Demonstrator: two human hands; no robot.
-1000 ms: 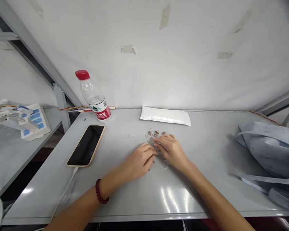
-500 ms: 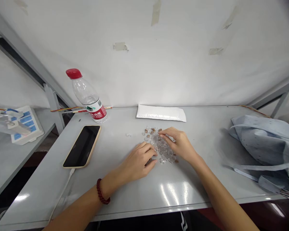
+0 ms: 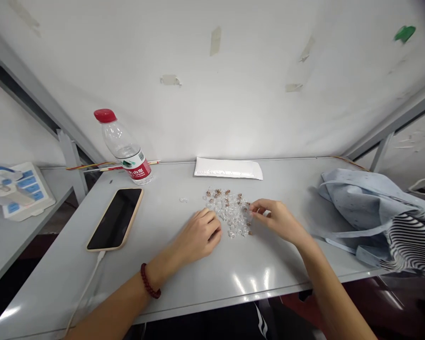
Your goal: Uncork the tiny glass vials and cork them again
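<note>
A loose pile of small clear pieces [image 3: 228,215], some with brown parts, lies spread on the grey table between my hands. At the pile's right edge my right hand [image 3: 274,218] has thumb and index finger in a pinch; whatever is between the tips is too small to make out. My left hand [image 3: 200,235] rests on the table at the pile's left edge, its fingers curled towards the thumb; what it may hold is hidden. A red beaded bracelet [image 3: 149,282] circles my left wrist. A few clear bits [image 3: 183,200] lie apart, left of the pile.
A white padded packet [image 3: 228,169] lies by the wall. On the left stand a red-capped water bottle [image 3: 125,148], a phone [image 3: 116,219] with a charging cable [image 3: 87,283], and a power strip [image 3: 30,191]. A light blue cloth bag [image 3: 361,203] lies at the right.
My right hand has drawn back from over the pile to its right edge, uncovering more brown-marked pieces. The left hand's fingers have curled closer to the thumb. The camera view has shifted slightly.
</note>
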